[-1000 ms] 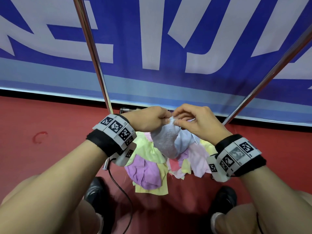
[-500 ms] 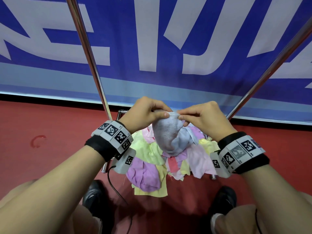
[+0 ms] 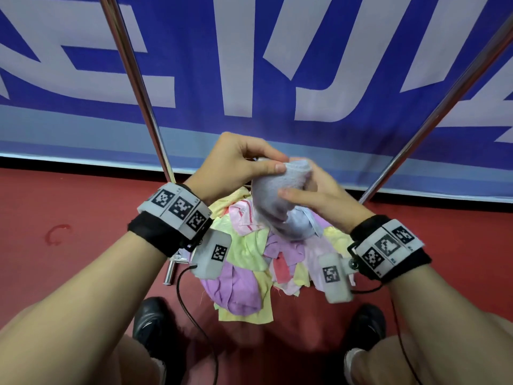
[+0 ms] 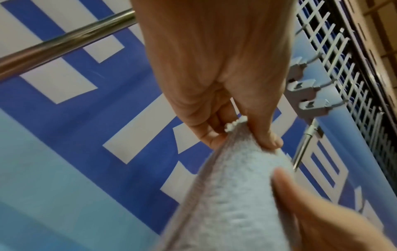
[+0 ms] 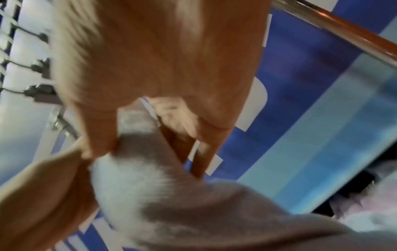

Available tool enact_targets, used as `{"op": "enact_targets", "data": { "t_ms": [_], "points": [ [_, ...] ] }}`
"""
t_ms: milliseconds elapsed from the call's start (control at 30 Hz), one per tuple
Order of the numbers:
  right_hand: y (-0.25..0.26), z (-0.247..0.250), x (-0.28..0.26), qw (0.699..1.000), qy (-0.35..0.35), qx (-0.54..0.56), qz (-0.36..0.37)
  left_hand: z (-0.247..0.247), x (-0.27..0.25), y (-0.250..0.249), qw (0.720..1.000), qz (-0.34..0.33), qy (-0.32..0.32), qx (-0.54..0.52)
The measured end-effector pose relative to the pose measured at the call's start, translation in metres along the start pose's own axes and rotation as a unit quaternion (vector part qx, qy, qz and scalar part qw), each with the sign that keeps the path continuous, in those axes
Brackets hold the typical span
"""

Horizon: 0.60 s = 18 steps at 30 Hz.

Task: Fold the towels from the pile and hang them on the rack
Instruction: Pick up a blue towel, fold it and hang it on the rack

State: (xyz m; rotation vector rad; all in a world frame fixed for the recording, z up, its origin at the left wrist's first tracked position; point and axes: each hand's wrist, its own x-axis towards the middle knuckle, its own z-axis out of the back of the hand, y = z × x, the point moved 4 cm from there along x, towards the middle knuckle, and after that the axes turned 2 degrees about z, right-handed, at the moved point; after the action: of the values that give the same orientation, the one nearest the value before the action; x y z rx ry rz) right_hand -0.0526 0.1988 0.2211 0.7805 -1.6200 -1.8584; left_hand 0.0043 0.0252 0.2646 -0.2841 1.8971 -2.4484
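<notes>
Held towel (image 3: 280, 201): pale lavender-grey terry. Pile (image 3: 249, 262): yellow, pink, purple, red cloths. Floor (image 3: 69, 207): red. Banner (image 3: 211, 65): blue with white lettering. Rack poles (image 3: 133, 79): chrome.

Nubby terry towel (image 3: 280, 190), glossy metal rack (image 3: 138, 87)

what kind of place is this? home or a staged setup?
Probably a staged recording area, not a home: a big blue-and-white printed banner as backdrop, a red floor, and a bare metal rack over a heap of coloured cloths. Both wrists carry marker bands.
</notes>
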Motion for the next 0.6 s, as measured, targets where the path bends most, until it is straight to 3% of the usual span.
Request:
{"op": "enact_targets", "data": {
  "t_ms": [133, 200, 267, 400, 467, 533, 600],
  "points": [
    [0.007, -0.004, 0.004, 0.985, -0.146, -0.067, 0.054, 0.004, -0.002, 0.016, 0.988, 0.05, -0.045, -0.14],
    [0.014, -0.001, 0.002, 0.977, -0.191, -0.036, 0.092, -0.011, -0.009, 0.035, 0.982, 0.106, 0.042, -0.148],
    [0.02, 0.005, -0.001, 0.97, -0.218, -0.02, 0.109, -0.03, -0.019, 0.052, 0.977, 0.148, 0.124, -0.091],
    [0.028, 0.025, 0.002, 0.955, -0.275, 0.042, 0.104, -0.039, -0.017, 0.051, 0.991, 0.118, 0.049, -0.04],
    [0.024, 0.027, 0.004, 0.952, -0.264, 0.137, 0.07, -0.037, -0.014, 0.038, 0.995, 0.089, 0.021, -0.044],
    [0.014, 0.013, 0.005, 0.948, -0.176, 0.264, 0.008, -0.031, -0.008, 0.027, 0.994, 0.086, -0.004, -0.071],
    [-0.001, -0.007, 0.005, 0.965, -0.1, 0.234, -0.059, -0.02, -0.002, 0.022, 0.989, 0.106, -0.027, -0.099]
  ]
}}
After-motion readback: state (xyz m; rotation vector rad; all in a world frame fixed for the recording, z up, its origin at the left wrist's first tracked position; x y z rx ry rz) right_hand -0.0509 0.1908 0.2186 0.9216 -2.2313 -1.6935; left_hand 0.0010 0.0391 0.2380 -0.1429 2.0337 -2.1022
